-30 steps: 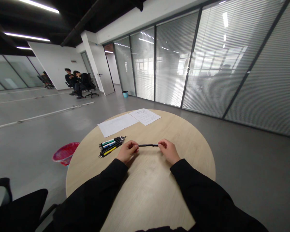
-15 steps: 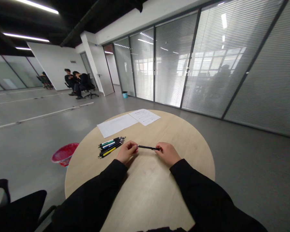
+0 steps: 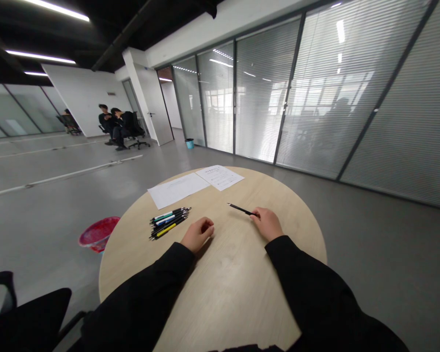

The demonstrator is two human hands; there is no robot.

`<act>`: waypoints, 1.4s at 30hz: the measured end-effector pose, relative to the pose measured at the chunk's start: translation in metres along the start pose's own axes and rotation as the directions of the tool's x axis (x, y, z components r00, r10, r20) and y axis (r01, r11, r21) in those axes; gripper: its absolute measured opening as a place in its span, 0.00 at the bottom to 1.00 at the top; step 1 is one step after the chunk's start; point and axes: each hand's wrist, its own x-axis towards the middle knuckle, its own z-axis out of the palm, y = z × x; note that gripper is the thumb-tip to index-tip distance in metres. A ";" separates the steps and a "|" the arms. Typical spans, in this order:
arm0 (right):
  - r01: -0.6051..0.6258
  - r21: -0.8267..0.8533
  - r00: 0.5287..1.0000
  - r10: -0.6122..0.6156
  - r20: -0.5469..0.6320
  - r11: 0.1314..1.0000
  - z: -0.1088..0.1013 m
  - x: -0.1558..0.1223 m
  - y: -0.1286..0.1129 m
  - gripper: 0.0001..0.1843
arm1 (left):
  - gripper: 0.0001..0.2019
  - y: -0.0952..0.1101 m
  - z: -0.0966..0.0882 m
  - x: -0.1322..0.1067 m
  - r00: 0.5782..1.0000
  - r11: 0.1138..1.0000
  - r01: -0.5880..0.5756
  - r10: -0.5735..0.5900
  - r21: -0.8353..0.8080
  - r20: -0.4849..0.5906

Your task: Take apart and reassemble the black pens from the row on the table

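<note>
My right hand (image 3: 269, 223) pinches a slim black pen (image 3: 239, 209) by its right end, above the tabletop. The pen's thin tip points left and slightly away from me. My left hand (image 3: 199, 233) rests low over the table with nothing in it, its fingers loosely curled and a gap showing between thumb and forefinger. Just left of that hand lies a bunch of several pens (image 3: 168, 222), side by side, mostly black with white, green, blue and yellow parts.
Two sheets of paper (image 3: 178, 189) lie at the far side of the round wooden table (image 3: 297, 205). A red bin (image 3: 99, 233) stands on the floor to the left, with a black chair (image 3: 29, 318) nearer me. Two people (image 3: 115, 124) sit in the background.
My left hand has let go of the pen's left end. My right hand has carried the pen to the right and slightly away from me. The pen bunch stays put.
</note>
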 end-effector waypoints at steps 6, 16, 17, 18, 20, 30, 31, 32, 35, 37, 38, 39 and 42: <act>-0.077 -0.122 0.995 0.069 -0.070 0.989 -0.001 0.010 0.032 0.06 | 0.09 0.008 0.002 -0.005 0.993 0.982 -0.108 0.100 0.155 0.059; -0.150 -0.239 0.988 0.138 -0.067 0.959 -0.005 0.018 0.054 0.06 | 0.12 0.009 0.002 -0.005 0.987 0.968 -0.088 0.053 0.236 0.149; -0.156 -0.243 0.988 0.145 -0.062 0.958 -0.005 0.018 0.055 0.06 | 0.13 0.009 0.002 -0.005 0.987 0.967 -0.085 0.048 0.241 0.155; -0.161 -0.245 0.987 0.151 -0.060 0.956 -0.005 0.018 0.057 0.06 | 0.13 0.009 0.002 -0.005 0.986 0.966 -0.082 0.044 0.245 0.159; -0.175 -0.248 0.984 0.166 -0.056 0.953 -0.006 0.019 0.060 0.06 | 0.14 0.008 0.002 -0.005 0.986 0.965 -0.079 0.038 0.251 0.165; -0.228 -0.261 0.973 0.226 -0.036 0.938 -0.005 0.019 0.064 0.08 | 0.14 0.009 0.002 -0.005 0.986 0.962 -0.078 0.035 0.260 0.163; -0.228 -0.263 0.973 0.226 -0.038 0.937 -0.005 0.018 0.064 0.08 | 0.14 0.009 0.002 -0.005 0.986 0.962 -0.079 0.036 0.261 0.163; -0.227 -0.265 0.974 0.224 -0.040 0.937 -0.005 0.018 0.063 0.08 | 0.14 0.009 0.002 -0.005 0.986 0.962 -0.079 0.037 0.261 0.164; -0.227 -0.265 0.974 0.224 -0.042 0.937 -0.005 0.018 0.063 0.08 | 0.13 0.009 0.002 -0.005 0.985 0.961 -0.078 0.035 0.264 0.166; -0.234 -0.263 0.972 0.231 -0.043 0.936 -0.004 0.018 0.064 0.08 | 0.13 0.009 0.002 -0.005 0.985 0.961 -0.079 0.035 0.264 0.166; -0.237 -0.263 0.971 0.235 -0.041 0.935 -0.004 0.018 0.064 0.08 | 0.13 0.009 0.002 -0.005 0.986 0.961 -0.081 0.037 0.264 0.165; -0.239 -0.264 0.971 0.237 -0.039 0.934 -0.004 0.018 0.064 0.08 | 0.13 0.009 0.002 -0.005 0.986 0.961 -0.082 0.039 0.264 0.164; -0.240 -0.267 0.970 0.243 -0.025 0.933 -0.003 0.019 0.065 0.08 | 0.13 0.009 0.002 -0.005 0.986 0.959 -0.084 0.040 0.270 0.162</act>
